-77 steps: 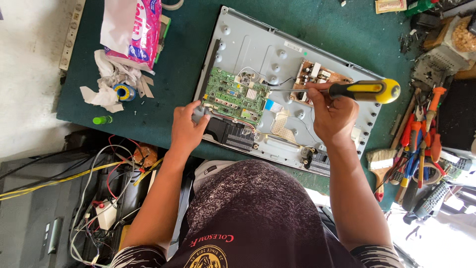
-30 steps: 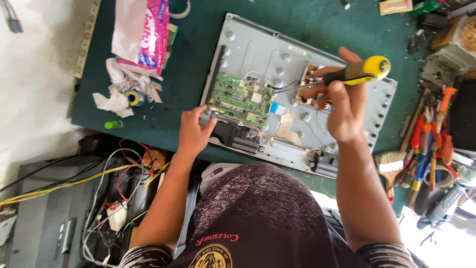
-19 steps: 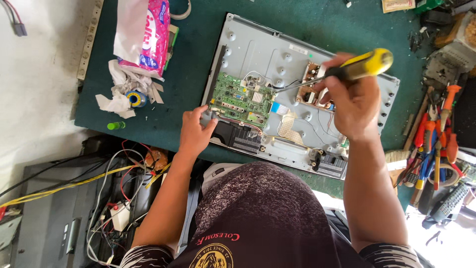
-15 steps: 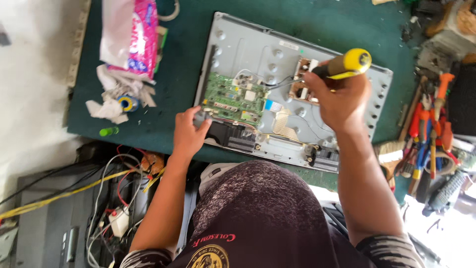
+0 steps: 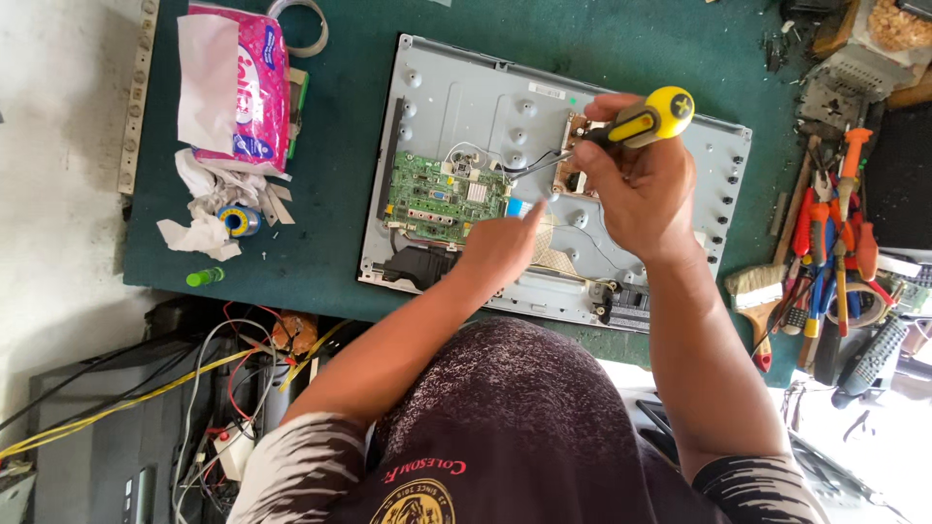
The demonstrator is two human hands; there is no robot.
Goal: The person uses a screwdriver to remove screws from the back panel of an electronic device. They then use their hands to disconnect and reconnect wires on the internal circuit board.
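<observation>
On the green surface [image 5: 602,39] lay the landmark, a grey metal display back panel [image 5: 466,102], face down. Green circuit board [image 5: 447,189]: mounted on the panel's lower left quarter. Brown power board [image 5: 573,155]: on the panel, right of the green board, partly hidden. Pink tissue pack [image 5: 238,87]: well left of the panel. Hand tools [image 5: 835,243] with red and orange handles: heaped just right of the panel. Right hand [image 5: 636,189]: above the panel's centre right, fingers clamped round a screwdriver [image 5: 641,121] with a yellow-and-black handle, its shaft reaching to the power board. Left hand [image 5: 500,247]: over the panel just right of the green board, fingers loosely curled on nothing, forefinger extended.
</observation>
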